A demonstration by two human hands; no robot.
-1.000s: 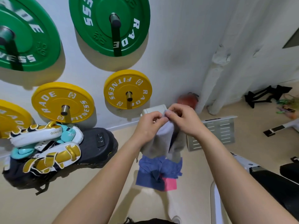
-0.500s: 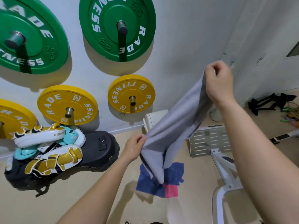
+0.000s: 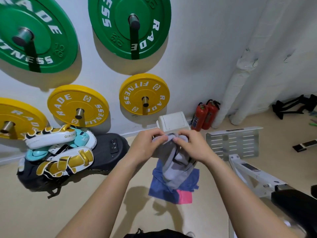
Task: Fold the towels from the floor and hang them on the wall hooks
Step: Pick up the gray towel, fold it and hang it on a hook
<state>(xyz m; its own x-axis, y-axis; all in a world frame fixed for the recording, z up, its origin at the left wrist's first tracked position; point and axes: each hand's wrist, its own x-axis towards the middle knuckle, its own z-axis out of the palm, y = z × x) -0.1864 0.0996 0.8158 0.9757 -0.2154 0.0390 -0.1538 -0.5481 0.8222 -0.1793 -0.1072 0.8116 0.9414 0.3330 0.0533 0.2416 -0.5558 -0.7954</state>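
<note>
step: folding grey towel (image 3: 173,169), hanging above blue towel (image 3: 161,191) and pink towel (image 3: 184,198) on the floor | grip: my left hand (image 3: 147,145) and right hand (image 3: 190,148) pinch its top edge, close together | next: probably align corners, halve it, find a hook

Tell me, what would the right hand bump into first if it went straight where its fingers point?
Probably the left hand. The right hand points its fingers sideways toward it, both pinching the grey towel, so only towel folds lie between their fingertips.
</note>
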